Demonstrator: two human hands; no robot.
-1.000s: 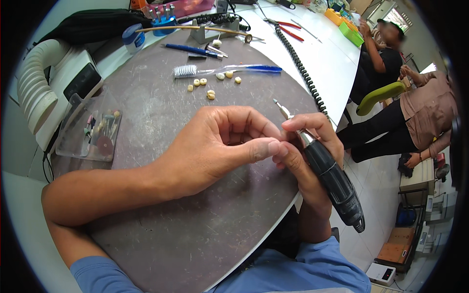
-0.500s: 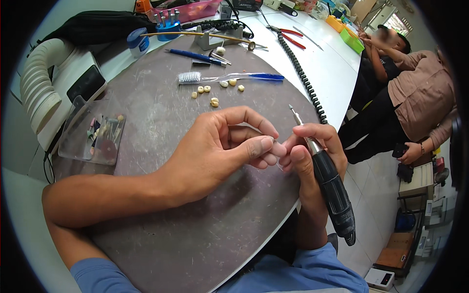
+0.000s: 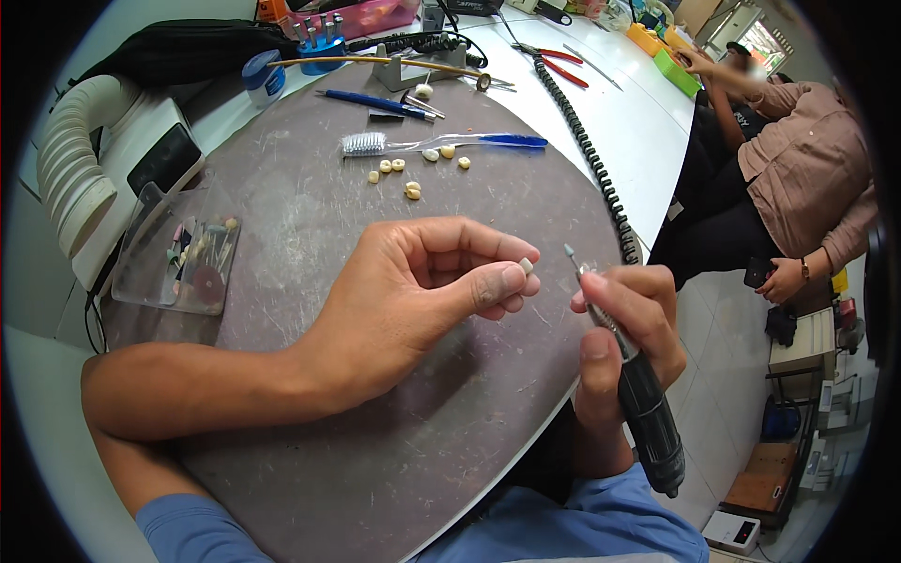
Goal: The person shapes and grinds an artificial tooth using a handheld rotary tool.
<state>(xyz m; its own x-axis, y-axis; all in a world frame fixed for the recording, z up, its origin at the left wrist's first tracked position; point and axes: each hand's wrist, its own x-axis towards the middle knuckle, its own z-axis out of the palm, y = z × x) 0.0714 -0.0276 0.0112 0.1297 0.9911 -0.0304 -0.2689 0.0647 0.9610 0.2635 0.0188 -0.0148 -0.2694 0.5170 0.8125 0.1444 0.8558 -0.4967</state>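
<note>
Between the thumb and index finger of my left hand (image 3: 418, 281) is a small whitish tooth crown (image 3: 526, 266). My right hand (image 3: 627, 324) grips a black and silver rotary handpiece (image 3: 649, 413) like a pen. The handpiece's pale grinding bur (image 3: 570, 251) points up, a short gap to the right of the crown. Beyond my left hand lie several loose cream tooth crowns, among them a stacked-looking pair (image 3: 413, 190). Behind them is a toothbrush (image 3: 422, 148) with clear bristles and a blue handle end.
On the left stand a clear box of burs (image 3: 205, 272) and a white ribbed hose (image 3: 89, 159). A blue-lidded jar (image 3: 266, 77), a blue pen (image 3: 375, 103) and a metal stand (image 3: 422, 68) are farther back. A coiled black cord (image 3: 584, 139) passes red-handled pliers (image 3: 561, 70). Two people are at the right.
My right hand has drawn away from my left, toward the right and slightly nearer, tilting the handpiece. The crown in my left fingers now shows plainly. My left hand has barely moved.
</note>
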